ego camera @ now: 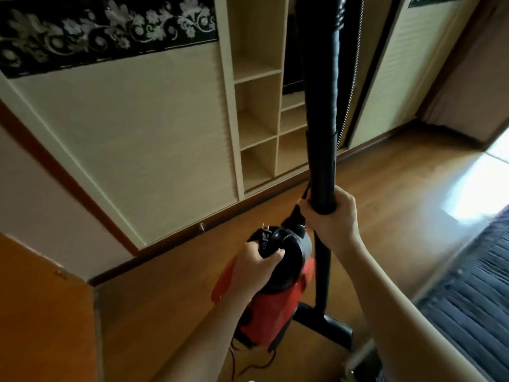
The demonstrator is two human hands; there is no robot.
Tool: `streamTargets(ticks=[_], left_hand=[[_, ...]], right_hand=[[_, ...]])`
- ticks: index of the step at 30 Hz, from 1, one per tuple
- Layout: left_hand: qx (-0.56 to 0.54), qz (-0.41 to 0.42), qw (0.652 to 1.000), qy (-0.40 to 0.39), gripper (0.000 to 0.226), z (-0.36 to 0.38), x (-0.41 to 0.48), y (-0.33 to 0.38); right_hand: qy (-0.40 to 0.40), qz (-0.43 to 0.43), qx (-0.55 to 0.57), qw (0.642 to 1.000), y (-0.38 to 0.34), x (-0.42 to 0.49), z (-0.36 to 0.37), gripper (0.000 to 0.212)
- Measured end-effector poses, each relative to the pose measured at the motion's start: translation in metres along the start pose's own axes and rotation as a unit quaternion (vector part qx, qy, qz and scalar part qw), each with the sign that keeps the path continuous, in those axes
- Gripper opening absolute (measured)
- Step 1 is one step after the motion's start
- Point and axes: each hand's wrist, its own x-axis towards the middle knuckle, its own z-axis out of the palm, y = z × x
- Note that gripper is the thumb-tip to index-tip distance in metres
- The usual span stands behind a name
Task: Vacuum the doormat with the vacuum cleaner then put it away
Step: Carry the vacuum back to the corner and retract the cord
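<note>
The vacuum cleaner [278, 307] has a red canister body topped by a round black cap. A long black tube [322, 166] stands nearly upright beside it and ends in a flat black floor nozzle [334, 328] on the wooden floor [170, 293]. The left grip [256, 264] is closed over the top of the cap and clasps the black plug [265, 239], whose prongs point away from the wrist. The red body hangs directly below this grip. The right grip [332, 220] is wrapped around the tube's thicker sleeve, just above and right of the left grip. The tube rises far above it, and the nozzle sits below. A thin cord [248, 366] trails on the floor beneath the left forearm.
</note>
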Motion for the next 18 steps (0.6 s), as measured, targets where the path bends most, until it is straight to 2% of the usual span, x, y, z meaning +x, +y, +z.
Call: streamTargets(ticks=[8, 10, 18], left_hand=[[0.031, 0.037, 0.998, -0.048, 0.023, 0.023, 0.113, 0.025], [0.032, 0.045, 0.997, -0.061, 0.027, 0.036, 0.139, 0.031], [0.053, 0.037, 0.991, -0.114, 0.026, 0.115, 0.268, 0.075]], right_hand=[[0.082, 0.013, -0.026, 0.996, 0.051, 0.075, -0.013, 0.019], [0.094, 0.016, -0.025, 0.995, 0.065, 0.092, -0.018, 0.02], [0.134, 0.047, -0.02, 0.99, 0.161, 0.202, -0.07, 0.025]])
